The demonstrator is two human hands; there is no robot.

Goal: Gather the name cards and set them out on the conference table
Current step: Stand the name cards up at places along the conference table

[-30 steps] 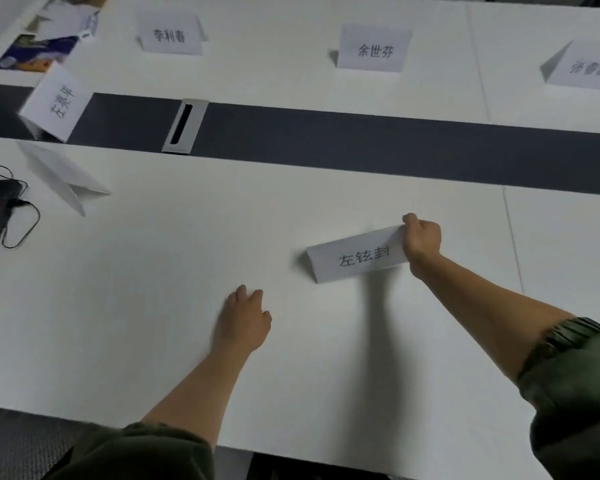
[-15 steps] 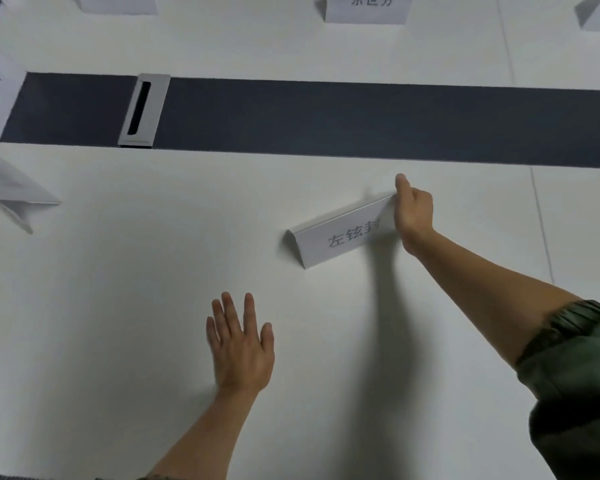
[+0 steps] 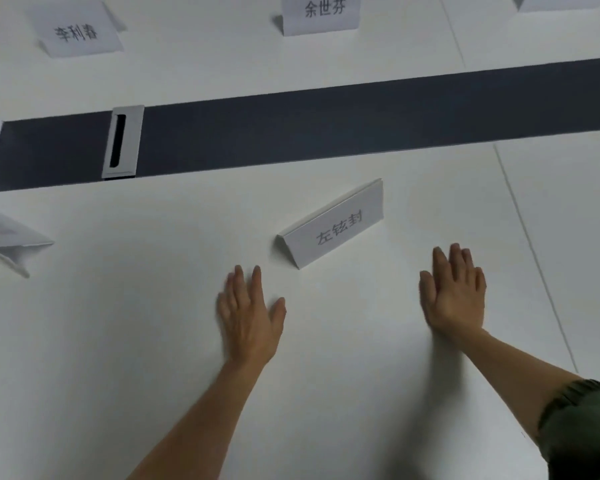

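Observation:
A folded white name card (image 3: pixel 336 230) with black characters stands tent-like and skewed on the white conference table (image 3: pixel 118 341), free of both hands. My left hand (image 3: pixel 248 317) lies flat with straight fingers just below the card's left end. My right hand (image 3: pixel 454 292) is open, fingers straight, to the lower right of the card and apart from it. Two more name cards stand across the dark strip: one at the far left (image 3: pixel 78 31), one at the far middle (image 3: pixel 321 12).
A dark strip (image 3: pixel 361 123) runs across the table with a silver cable slot (image 3: pixel 122 142) in it. A white folded card (image 3: pixel 7 237) lies on its side at the left edge. Part of another card (image 3: pixel 565 1) shows at the top right. A table seam (image 3: pixel 534 244) runs on the right.
My right hand has let go of the name card's right end and drawn back toward me, opening flat. The card now stands alone. My left hand has shifted closer to it.

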